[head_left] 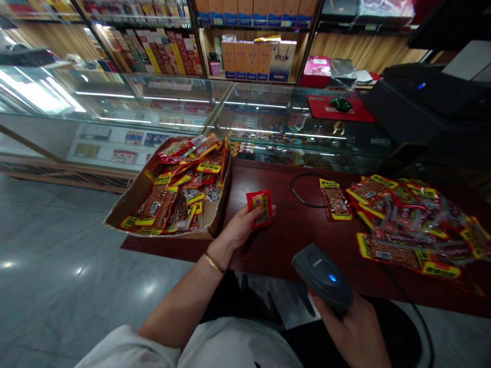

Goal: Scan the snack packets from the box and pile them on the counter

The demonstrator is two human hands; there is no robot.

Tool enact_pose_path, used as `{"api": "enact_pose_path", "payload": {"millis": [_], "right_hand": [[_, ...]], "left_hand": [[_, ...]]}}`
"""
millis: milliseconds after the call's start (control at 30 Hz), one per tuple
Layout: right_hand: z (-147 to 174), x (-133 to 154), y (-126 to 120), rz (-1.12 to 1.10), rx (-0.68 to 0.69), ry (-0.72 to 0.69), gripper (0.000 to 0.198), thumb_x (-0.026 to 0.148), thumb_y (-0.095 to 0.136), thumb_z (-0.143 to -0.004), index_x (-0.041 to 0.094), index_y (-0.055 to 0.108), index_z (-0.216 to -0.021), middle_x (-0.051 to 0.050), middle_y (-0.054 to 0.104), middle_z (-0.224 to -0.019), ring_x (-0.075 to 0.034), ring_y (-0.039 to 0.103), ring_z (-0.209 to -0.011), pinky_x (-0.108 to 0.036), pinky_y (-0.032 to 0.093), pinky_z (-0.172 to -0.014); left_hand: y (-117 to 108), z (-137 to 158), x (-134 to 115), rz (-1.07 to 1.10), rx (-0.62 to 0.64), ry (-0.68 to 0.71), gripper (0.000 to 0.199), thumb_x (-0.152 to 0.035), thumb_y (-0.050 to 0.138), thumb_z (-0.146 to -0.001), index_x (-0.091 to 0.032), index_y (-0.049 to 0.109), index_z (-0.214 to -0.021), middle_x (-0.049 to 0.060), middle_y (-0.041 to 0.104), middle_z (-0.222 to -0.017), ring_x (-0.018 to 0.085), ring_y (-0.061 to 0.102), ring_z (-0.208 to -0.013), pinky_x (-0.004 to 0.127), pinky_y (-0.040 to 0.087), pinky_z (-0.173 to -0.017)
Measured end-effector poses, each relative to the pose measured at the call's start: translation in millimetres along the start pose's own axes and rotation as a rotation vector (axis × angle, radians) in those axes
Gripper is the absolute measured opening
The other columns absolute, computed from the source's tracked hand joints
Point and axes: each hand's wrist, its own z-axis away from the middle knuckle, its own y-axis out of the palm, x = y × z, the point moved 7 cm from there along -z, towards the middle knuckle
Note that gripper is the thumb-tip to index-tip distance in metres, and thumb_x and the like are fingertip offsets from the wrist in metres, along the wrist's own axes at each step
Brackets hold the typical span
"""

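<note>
My left hand (243,225) holds a small red snack packet (262,208) by its left side, thumb on top, above the dark red table (282,235). In my right hand (353,327) is a dark grey barcode scanner (322,278) with a blue light on top, its head pointing up and left toward the packet. Left of my left hand stands an open cardboard box (210,232) with many red and yellow snack packets (172,191) inside. Beyond the scanner, to the right, similar packets (410,220) lie in a loose pile. One separate packet (335,199) lies just left of that pile.
A black cable (297,194) curls on the table. Behind it runs a glass display counter (261,102) carrying a red mouse pad (326,110) with a black mouse (340,104). A dark machine (425,112) stands at the right. Shelves of boxes (245,59) line the back.
</note>
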Motion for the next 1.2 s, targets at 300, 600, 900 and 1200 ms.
{"api": "enact_pose_path", "payload": {"millis": [300,600,900,1200], "right_hand": [[-0.8,-0.6,3.1,0.002,-0.006,-0.017,0.03,0.046,0.06,-0.093,0.023,0.078,-0.09,-0.006,0.082,-0.083,-0.025,0.08,-0.074,-0.028,0.064,-0.067],[3.0,-5.7,24.8,-0.001,0.043,-0.01,0.03,0.045,0.062,-0.093,0.021,0.078,-0.099,-0.01,0.082,-0.094,-0.029,0.08,-0.09,-0.035,0.063,-0.078],[-26.9,-24.2,35.1,-0.196,0.094,0.1,0.026,0.041,0.066,-0.089,0.02,0.079,-0.098,-0.01,0.082,-0.095,-0.03,0.078,-0.091,-0.037,0.06,-0.083],[-34.1,-36.3,40.1,-0.39,0.073,0.092,0.028,0.044,0.063,-0.088,0.02,0.077,-0.085,-0.006,0.079,-0.072,-0.026,0.078,-0.073,-0.032,0.062,-0.068]], "left_hand": [[-2.1,-3.4,4.5,0.021,-0.019,-0.024,0.029,-0.024,0.071,-0.089,-0.012,0.07,-0.116,0.018,0.075,-0.12,0.029,0.072,-0.112,0.049,0.048,-0.109],[-3.5,-4.2,6.3,-0.027,-0.064,-0.038,0.028,-0.026,0.069,-0.09,-0.009,0.07,-0.113,0.021,0.075,-0.118,0.032,0.074,-0.107,0.052,0.049,-0.107],[1.6,-0.3,-1.1,0.002,-0.053,-0.057,0.036,-0.018,0.066,-0.087,-0.009,0.066,-0.121,0.02,0.075,-0.118,0.029,0.075,-0.103,0.047,0.056,-0.099],[47.6,-40.8,7.8,-0.028,-0.083,-0.054,0.021,-0.012,0.063,-0.083,-0.01,0.067,-0.104,0.012,0.077,-0.094,0.022,0.075,-0.081,0.041,0.062,-0.085]]}}
